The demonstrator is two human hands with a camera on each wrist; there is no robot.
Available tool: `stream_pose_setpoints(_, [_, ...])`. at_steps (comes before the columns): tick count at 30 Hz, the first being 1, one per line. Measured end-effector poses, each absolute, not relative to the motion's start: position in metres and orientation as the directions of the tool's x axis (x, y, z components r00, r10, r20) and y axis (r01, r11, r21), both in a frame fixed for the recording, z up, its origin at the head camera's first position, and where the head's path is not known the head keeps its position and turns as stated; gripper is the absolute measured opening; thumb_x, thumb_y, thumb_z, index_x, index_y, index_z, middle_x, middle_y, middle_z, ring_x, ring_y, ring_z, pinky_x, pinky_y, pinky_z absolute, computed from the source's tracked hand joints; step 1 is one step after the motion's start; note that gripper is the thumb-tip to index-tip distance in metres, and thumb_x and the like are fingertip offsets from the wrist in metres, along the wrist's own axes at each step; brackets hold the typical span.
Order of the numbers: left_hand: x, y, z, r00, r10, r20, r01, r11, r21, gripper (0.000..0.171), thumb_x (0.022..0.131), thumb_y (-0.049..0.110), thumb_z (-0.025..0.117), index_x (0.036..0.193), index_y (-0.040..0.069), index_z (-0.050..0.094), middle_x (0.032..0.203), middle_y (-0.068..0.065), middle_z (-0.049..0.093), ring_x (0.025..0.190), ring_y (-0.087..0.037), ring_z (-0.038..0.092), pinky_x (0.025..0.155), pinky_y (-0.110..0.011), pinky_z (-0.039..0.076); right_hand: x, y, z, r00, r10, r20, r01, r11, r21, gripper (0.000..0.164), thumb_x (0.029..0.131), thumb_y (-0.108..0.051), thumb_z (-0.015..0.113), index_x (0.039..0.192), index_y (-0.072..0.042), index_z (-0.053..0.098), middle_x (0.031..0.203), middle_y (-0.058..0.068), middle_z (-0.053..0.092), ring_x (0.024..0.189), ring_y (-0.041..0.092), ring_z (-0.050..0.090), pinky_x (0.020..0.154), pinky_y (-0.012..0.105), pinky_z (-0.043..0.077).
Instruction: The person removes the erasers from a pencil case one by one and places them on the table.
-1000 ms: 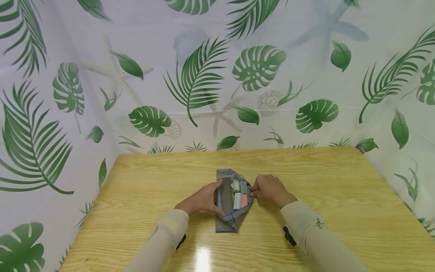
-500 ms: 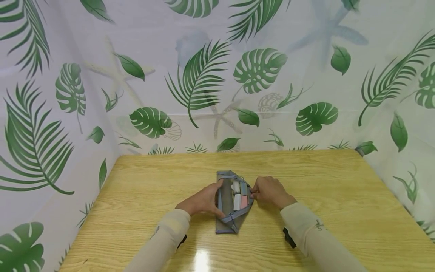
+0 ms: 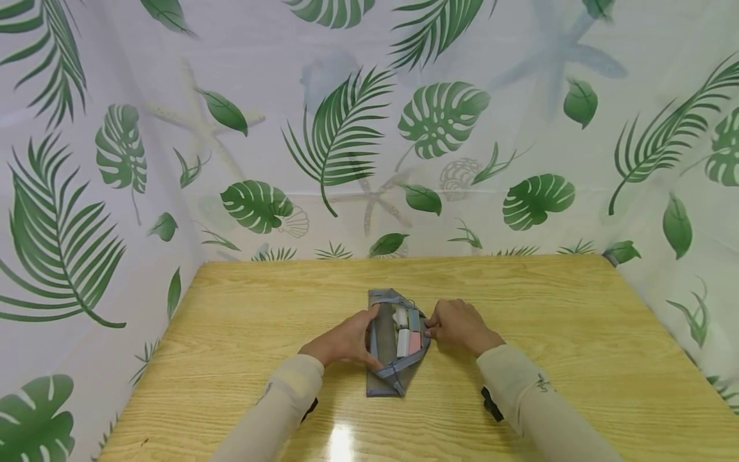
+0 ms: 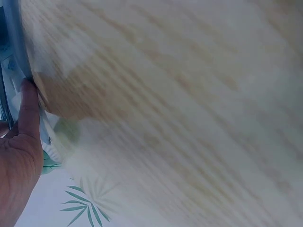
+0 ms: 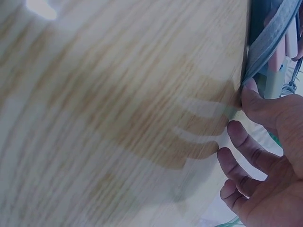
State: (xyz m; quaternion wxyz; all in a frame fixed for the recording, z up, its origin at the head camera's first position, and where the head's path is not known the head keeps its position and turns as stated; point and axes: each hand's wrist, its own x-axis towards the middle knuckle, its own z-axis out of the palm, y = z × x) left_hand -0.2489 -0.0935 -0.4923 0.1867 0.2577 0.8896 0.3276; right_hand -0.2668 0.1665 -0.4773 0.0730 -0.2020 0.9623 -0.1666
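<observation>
Zippered pouch [image 3: 385, 340], boxy blocks [image 3: 403, 343] inside

The head view looks forward and down from well above the zippered pouch [image 3: 383, 333]; both wrist views look across the wood-grain surface [image 3: 554, 308], close beside the pouch; all three share it.

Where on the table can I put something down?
On the table, left of the left hand; right of the right hand; or behind the grey pouch, toward the patterned cloth. It's crowded between the hands, where the pouch holds a pink block and other things.
</observation>
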Motion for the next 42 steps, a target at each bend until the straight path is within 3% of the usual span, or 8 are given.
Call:
stream_pose_setpoints(4, [-0.247,-0.095,-0.490,-0.801,0.574,-0.171,0.319,0.651,0.688,0.122,0.074,0.020,0.094,0.161,-0.003,0.011,0.159,-0.024,0.029,0.145,-0.034,0.035,0.116,-0.045,0.036,-0.268,0.164,-0.477,-0.905,-0.421,-0.070,-0.371,0.857,-0.357,0.010,0.088,-0.017,0.081,0.094,-0.010,0.084,0.104,0.009,0.077,0.070,0.016,0.066,0.058,0.029,0.041])
stream_pose_setpoints(10, [-0.244,-0.094,-0.488,-0.803,0.574,-0.163,0.325,0.650,0.687,0.122,0.073,0.020,0.094,0.160,-0.006,0.012,0.160,-0.024,0.029,0.147,-0.036,0.032,0.118,-0.045,0.032,-0.267,0.165,-0.476,-0.894,-0.447,-0.038,-0.402,0.835,-0.376,0.005,0.088,-0.012,0.080,0.087,-0.009,0.084,0.100,0.009,0.077,0.054,0.011,0.042,0.053,0.027,0.034])
stream_pose_setpoints(15, [-0.244,-0.091,-0.487,-0.811,0.562,-0.164,0.327,0.667,0.669,0.122,0.073,0.021,0.095,0.159,-0.007,0.014,0.159,-0.024,0.031,0.146,-0.035,0.034,0.118,-0.044,0.033,-0.268,0.167,-0.476,-0.881,-0.473,-0.012,-0.430,0.812,-0.394,0.009,0.087,-0.011,0.081,0.079,-0.007,0.083,0.093,0.010,0.077,0.052,0.009,0.041,0.053,0.025,0.035])
stream_pose_setpoints(21, [-0.243,-0.090,-0.483,-0.808,0.566,-0.161,0.345,0.677,0.650,0.119,0.074,0.022,0.094,0.159,-0.008,0.015,0.159,-0.025,0.030,0.147,-0.036,0.033,0.118,-0.045,0.032,-0.269,0.171,-0.479,-0.871,-0.490,-0.020,-0.429,0.781,-0.453,0.008,0.089,-0.007,0.078,0.090,-0.001,0.082,0.099,0.014,0.077,0.051,0.009,0.041,0.054,0.025,0.038])
stream_pose_setpoints(28, [-0.244,-0.091,-0.489,-0.812,0.563,-0.154,0.346,0.677,0.650,0.120,0.074,0.022,0.094,0.159,-0.007,0.014,0.159,-0.025,0.031,0.145,-0.036,0.035,0.117,-0.045,0.034,-0.270,0.178,-0.475,-0.872,-0.489,-0.001,-0.407,0.727,-0.553,0.022,0.090,-0.013,0.078,0.102,0.006,0.078,0.104,0.017,0.075,0.051,0.011,0.040,0.053,0.028,0.039])
stream_pose_setpoints(34, [-0.245,-0.090,-0.492,-0.825,0.536,-0.179,0.303,0.687,0.660,0.122,0.073,0.026,0.094,0.161,0.000,0.014,0.161,-0.021,0.028,0.147,-0.032,0.033,0.117,-0.044,0.034,-0.269,0.187,-0.465,-0.888,-0.455,0.059,-0.413,0.736,-0.536,0.028,0.094,-0.016,0.075,0.113,0.005,0.075,0.109,0.017,0.068,0.087,0.030,0.065,0.074,0.045,0.057])
stream_pose_setpoints(37, [-0.245,-0.090,-0.491,-0.826,0.532,-0.184,0.299,0.693,0.656,0.122,0.073,0.026,0.094,0.161,0.000,0.014,0.161,-0.021,0.029,0.146,-0.032,0.035,0.117,-0.044,0.035,-0.268,0.189,-0.461,-0.884,-0.458,0.099,-0.433,0.719,-0.543,0.033,0.093,-0.016,0.076,0.117,0.006,0.073,0.115,0.021,0.065,0.105,0.042,0.063,0.086,0.054,0.055])
stream_pose_setpoints(42, [-0.243,-0.090,-0.487,-0.825,0.536,-0.180,0.300,0.684,0.664,0.122,0.074,0.026,0.094,0.161,0.000,0.014,0.160,-0.021,0.030,0.145,-0.032,0.036,0.116,-0.044,0.035,-0.266,0.188,-0.459,-0.869,-0.475,0.141,-0.469,0.696,-0.544,0.042,0.090,-0.019,0.079,0.121,0.007,0.070,0.126,0.028,0.060,0.118,0.047,0.057,0.097,0.061,0.049])
